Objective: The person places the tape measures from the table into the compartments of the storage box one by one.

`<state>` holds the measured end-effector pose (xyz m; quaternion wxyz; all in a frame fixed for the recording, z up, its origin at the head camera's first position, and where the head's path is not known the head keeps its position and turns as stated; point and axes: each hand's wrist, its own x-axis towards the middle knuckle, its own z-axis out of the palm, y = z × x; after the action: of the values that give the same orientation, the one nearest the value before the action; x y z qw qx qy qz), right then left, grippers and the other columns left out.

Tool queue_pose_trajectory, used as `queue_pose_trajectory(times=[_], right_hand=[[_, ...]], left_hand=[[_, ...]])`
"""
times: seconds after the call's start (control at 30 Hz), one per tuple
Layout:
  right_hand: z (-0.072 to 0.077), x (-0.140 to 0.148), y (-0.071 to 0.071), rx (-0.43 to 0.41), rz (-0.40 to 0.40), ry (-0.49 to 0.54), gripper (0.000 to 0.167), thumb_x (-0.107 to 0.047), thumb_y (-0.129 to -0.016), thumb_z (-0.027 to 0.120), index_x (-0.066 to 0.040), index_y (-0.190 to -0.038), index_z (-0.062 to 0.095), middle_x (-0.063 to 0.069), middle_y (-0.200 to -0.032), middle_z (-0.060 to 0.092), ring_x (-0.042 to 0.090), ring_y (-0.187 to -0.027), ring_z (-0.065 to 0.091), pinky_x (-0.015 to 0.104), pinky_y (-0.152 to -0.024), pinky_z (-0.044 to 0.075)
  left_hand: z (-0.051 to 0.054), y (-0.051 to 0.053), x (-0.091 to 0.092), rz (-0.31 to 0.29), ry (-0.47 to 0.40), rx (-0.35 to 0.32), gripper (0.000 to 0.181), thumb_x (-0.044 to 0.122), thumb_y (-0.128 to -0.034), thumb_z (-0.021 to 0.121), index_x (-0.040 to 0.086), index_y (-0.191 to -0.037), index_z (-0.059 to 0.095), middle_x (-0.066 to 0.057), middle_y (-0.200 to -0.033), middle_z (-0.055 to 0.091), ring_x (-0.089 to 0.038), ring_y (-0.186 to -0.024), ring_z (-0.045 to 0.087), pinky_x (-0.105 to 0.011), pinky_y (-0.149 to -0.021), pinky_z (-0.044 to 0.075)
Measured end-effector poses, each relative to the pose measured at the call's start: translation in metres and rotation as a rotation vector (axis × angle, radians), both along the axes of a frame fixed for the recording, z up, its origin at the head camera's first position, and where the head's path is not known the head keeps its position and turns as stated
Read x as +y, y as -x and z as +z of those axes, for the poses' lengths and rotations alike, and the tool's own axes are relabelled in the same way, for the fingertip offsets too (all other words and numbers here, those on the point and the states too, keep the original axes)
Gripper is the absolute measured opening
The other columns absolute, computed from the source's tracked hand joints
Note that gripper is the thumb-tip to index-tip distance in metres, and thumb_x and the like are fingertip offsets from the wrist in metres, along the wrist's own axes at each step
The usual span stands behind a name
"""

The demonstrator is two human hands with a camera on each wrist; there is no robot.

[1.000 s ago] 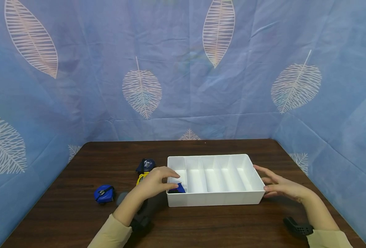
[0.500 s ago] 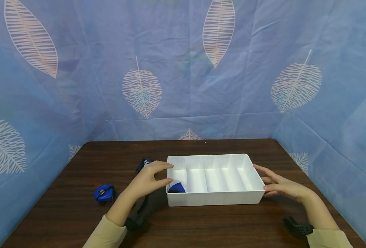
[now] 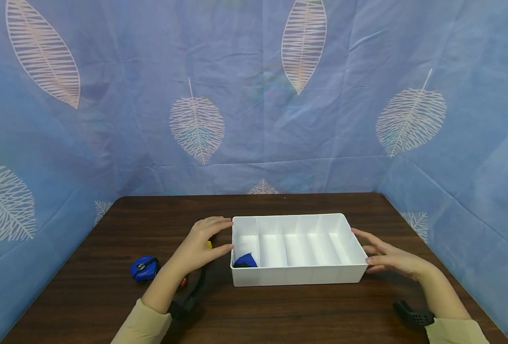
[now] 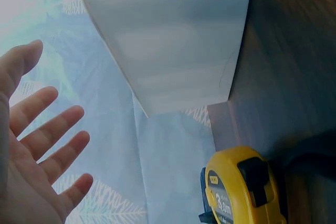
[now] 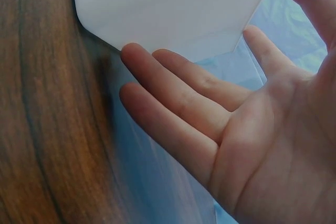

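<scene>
A white tray with several compartments stands on the table; a blue and black object lies at the near end of its leftmost compartment. My left hand is spread just beside the tray's left wall, holding nothing. In the left wrist view that hand has its fingers apart, away from the tray wall. My right hand rests its fingertips against the tray's right end; in the right wrist view the fingers of the hand are extended at the tray wall.
A blue tape measure lies to the left on the dark wooden table. A yellow tape measure stands near the left hand, mostly hidden behind it in the head view. A small red thing shows beside the left wrist. Patterned blue cloth hangs behind.
My left hand has drawn back leftward from above the leftmost compartment, away from the blue and black object, which stays inside. The right hand and the tray have not visibly moved.
</scene>
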<state>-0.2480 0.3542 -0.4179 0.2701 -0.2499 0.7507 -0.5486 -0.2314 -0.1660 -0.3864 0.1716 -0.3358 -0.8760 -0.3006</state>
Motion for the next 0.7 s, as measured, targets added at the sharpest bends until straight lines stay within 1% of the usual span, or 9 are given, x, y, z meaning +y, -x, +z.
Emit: queue_pose_trajectory(times=[0.1,0.23,0.43,0.7], right_hand=[[0.0,0.0,-0.001,0.002,0.0,0.002,0.074,-0.007,-0.1,0.042,-0.019,-0.155,-0.006,0.041,-0.147,0.01,0.028,-0.12,0.052,0.048,-0.09,0.046],[0.001,-0.001,-0.001,0.007,0.005,0.002,0.074,-0.007,-0.1,0.042,-0.017,-0.154,-0.007,0.041,-0.146,0.011,0.028,-0.12,0.051,0.048,-0.09,0.046],[0.001,-0.001,-0.001,0.007,0.008,0.002,0.074,-0.007,-0.1,0.042,-0.016,-0.154,-0.008,0.041,-0.146,0.01,0.029,-0.12,0.051,0.048,-0.09,0.046],[0.001,-0.001,-0.001,0.007,0.0,0.001,0.074,-0.007,-0.1,0.042,-0.018,-0.154,-0.007,0.041,-0.146,0.011,0.029,-0.12,0.051,0.047,-0.09,0.046]], left_hand=[[0.001,0.001,-0.002,0.016,0.015,0.02,0.055,0.032,-0.0835,0.075,0.01,-0.132,0.059,-0.006,-0.136,0.053,-0.028,-0.13,0.041,-0.06,-0.104,0.024],[0.003,0.001,-0.006,0.026,0.014,0.034,0.055,0.03,-0.0836,0.075,0.008,-0.132,0.059,-0.008,-0.137,0.053,-0.031,-0.131,0.04,-0.061,-0.104,0.022],[0.004,-0.001,-0.012,0.042,0.013,0.02,0.056,0.029,-0.0837,0.075,0.008,-0.133,0.058,-0.01,-0.139,0.05,-0.032,-0.134,0.036,-0.061,-0.106,0.016],[0.003,0.0,-0.017,0.088,0.027,0.02,0.06,0.031,-0.0822,0.077,0.01,-0.135,0.056,-0.01,-0.142,0.046,-0.033,-0.135,0.032,-0.062,-0.106,0.013]])
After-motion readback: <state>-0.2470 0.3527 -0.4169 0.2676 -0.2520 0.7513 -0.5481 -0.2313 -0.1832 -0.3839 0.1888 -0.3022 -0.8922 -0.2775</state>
